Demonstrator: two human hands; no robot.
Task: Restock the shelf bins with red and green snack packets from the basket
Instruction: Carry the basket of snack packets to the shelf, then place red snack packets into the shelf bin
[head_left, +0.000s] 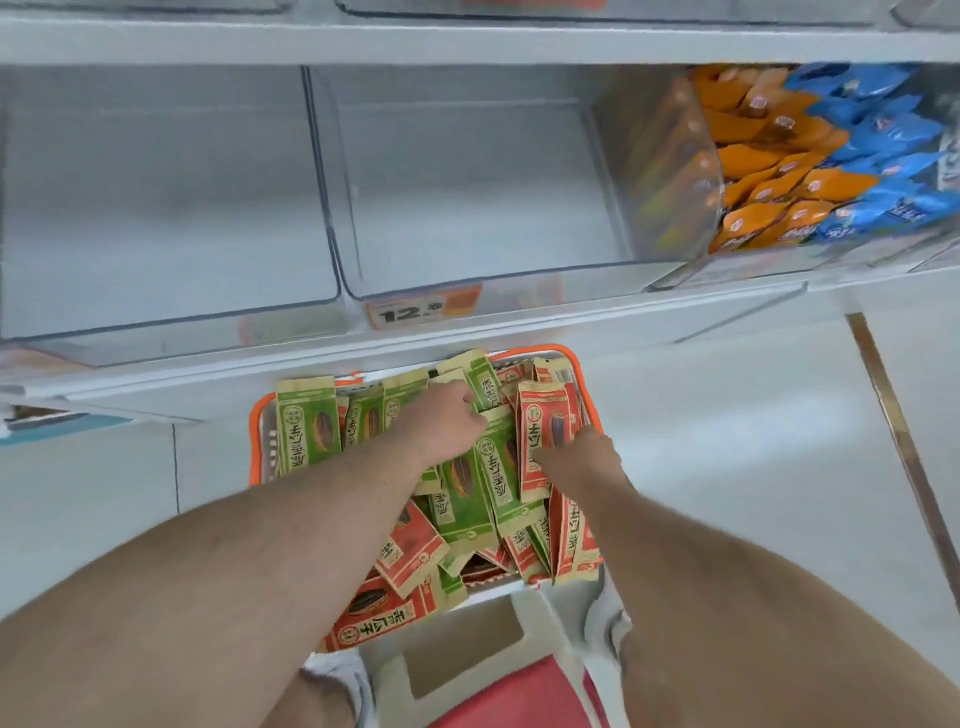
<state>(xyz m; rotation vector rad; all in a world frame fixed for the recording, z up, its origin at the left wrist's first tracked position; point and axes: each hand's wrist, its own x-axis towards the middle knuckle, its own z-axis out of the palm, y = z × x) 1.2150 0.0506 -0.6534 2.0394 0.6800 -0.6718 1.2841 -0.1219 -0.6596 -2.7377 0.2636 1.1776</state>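
The left bin (156, 197) on the shelf (467, 41) is clear plastic with nothing in it, and the middle bin (478, 192) beside it is the same, a price tag (415, 312) showing through its front wall. At the shelf's right end a third bin (670, 171) holds orange packets (769, 171), with blue packets (878, 140) just beside them.

Below the shelf's front edge the basket (257, 441), orange-rimmed, stands on the floor (727, 415), heaped with green packets (306, 431) mostly along its left and far sides and red packets (410, 551) mostly at its near and right sides.

The left arm reaches forward and down from the lower left corner, forearm nearly straight. The left hand (447, 421) is knuckles-up over the middle of the heap, fingers curled down around the top of a green packet (485, 387) at the basket's far edge.

The right arm comes in from the lower right, bent in toward the basket. The right hand (582, 462) lies on the right side of the heap, its thumb (545, 457) across the face of an upright red packet (548, 436); the fingers go behind that packet, so it seems pinched, though the blur leaves the grip unsure.

A red stool (519, 691) sits between the knees at the bottom edge.
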